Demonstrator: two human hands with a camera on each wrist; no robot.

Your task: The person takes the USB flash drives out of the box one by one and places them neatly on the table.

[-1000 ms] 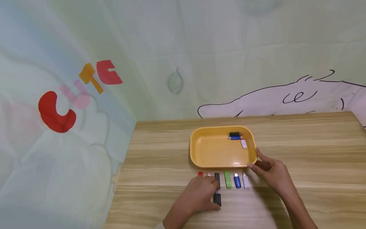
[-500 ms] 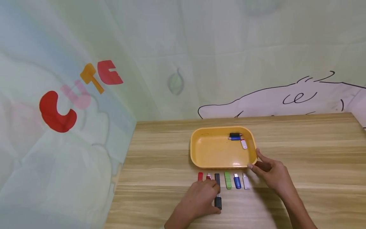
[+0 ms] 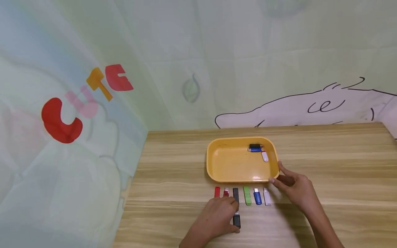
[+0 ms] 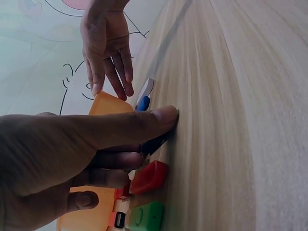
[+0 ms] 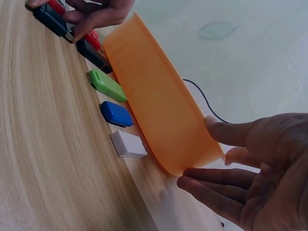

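Observation:
In the head view my left hand [image 3: 215,215] pinches a black USB flash drive [image 3: 236,221] between thumb and fingers. Its metal plug [image 5: 70,37] points at another black piece [image 3: 235,194] in the row; I cannot tell whether they touch. My right hand [image 3: 296,189] touches the near right corner of a yellow tray [image 3: 211,172], its fingers mostly straight. Between tray and hands lie a red drive [image 3: 217,191], a dark red drive [image 3: 226,193], a green drive [image 3: 247,195], a blue drive [image 3: 257,197] and a white drive [image 3: 267,197]. My left hand partly covers the red ones.
Inside the tray, at its far right, lie a black drive [image 3: 255,146], a blue drive [image 3: 255,150] and a white-and-red drive [image 3: 264,156]. In the left wrist view another green drive [image 4: 145,216] shows near the hand. A printed curtain [image 3: 173,69] borders the wooden table [image 3: 335,155].
My left hand has shifted slightly toward me with the black flash drive, and more of the red drives shows. My right hand and the tray stay where they were.

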